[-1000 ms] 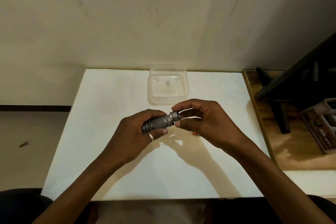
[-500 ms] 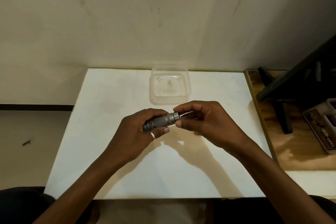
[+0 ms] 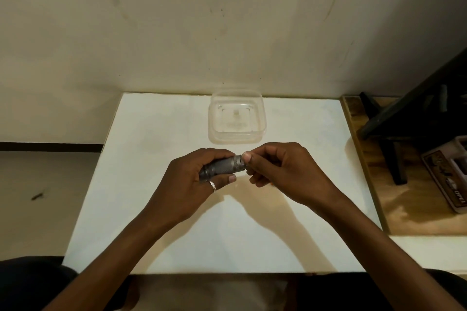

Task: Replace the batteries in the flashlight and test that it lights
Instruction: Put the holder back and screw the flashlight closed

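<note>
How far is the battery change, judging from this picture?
Nothing finished shows: no batteries lie on the white table, and the clear plastic container looks empty. In hand: the left hand grips the grey flashlight, while the right hand pinches its end; whether it is opening or closing cannot be told. Left: at least the light test, since no beam shows.

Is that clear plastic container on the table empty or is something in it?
Empty. Its moulded base shows clean through the clear container, with nothing lying inside.

White table (image 3: 156, 222), a clear plastic container (image 3: 237, 116) on its far edge
</note>
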